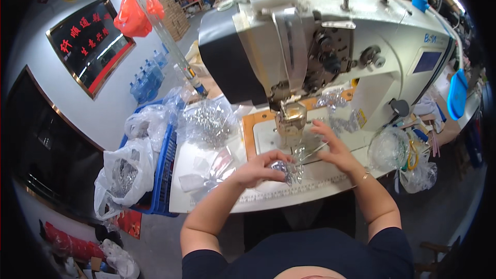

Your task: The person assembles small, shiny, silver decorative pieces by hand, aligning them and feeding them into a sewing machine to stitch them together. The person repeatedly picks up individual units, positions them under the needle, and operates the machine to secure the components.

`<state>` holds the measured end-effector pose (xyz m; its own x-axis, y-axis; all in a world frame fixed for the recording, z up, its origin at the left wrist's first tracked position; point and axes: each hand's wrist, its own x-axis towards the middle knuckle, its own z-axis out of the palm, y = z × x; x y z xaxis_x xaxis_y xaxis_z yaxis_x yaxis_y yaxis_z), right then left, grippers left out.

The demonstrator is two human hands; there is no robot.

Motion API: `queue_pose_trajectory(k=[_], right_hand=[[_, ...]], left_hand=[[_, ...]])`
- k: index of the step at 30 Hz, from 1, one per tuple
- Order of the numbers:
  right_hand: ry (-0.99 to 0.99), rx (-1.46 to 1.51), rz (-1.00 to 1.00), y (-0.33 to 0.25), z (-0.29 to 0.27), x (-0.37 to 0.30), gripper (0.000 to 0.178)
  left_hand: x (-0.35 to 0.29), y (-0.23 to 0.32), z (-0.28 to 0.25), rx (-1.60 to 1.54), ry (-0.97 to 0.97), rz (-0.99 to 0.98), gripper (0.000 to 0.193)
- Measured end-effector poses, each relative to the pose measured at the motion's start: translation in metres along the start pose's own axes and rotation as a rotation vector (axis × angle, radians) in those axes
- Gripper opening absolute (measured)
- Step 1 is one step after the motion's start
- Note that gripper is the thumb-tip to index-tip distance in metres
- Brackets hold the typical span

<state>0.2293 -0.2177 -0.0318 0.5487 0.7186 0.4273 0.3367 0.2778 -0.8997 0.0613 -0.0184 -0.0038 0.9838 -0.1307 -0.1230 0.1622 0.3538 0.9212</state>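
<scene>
My left hand (261, 169) is closed round a bunch of shiny silvery strips (292, 171), on the near side of the sewing machine's needle area. Beside it, my right hand (337, 152) is raised over the machine bed with its fingers apart. A thin pale strip (314, 151) runs from the silvery bunch toward my right thumb; whether it touches the thumb is hard to make out. Just beyond both hands stands the metal presser foot and needle assembly (292, 116) of the white sewing machine (382, 36). The needle tip is hidden.
Left on the white table (232, 205) lies a heap of silvery pieces (209, 122) on clear plastic. A blue crate (166, 168) with plastic bags (124, 173) adjoins the table. A clear bag (388, 147) sits right. A red bag (138, 10) hangs from a post.
</scene>
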Motion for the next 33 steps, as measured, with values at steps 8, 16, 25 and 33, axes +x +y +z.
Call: queue_pose_trajectory(k=[8, 16, 25, 33], right_hand=[[0.034, -0.898, -0.087, 0.042, -0.042, -0.086, 0.028], [0.409, -0.508, 0.146, 0.024, -0.017, -0.078, 0.023], [-0.06, -0.627, -0.208, -0.024, 0.054, -0.08, 0.031], [-0.039, -0.579, -0.195, -0.024, 0.062, -0.074, 0.025]], left_hand=[[-0.044, -0.091, 0.05, -0.335, 0.369, 0.33, 0.051], [-0.058, -0.098, 0.056, -0.184, 0.521, 0.352, 0.047], [-0.065, -0.101, 0.061, -0.144, 0.494, 0.369, 0.049], [-0.065, -0.1, 0.061, -0.179, 0.456, 0.351, 0.049]])
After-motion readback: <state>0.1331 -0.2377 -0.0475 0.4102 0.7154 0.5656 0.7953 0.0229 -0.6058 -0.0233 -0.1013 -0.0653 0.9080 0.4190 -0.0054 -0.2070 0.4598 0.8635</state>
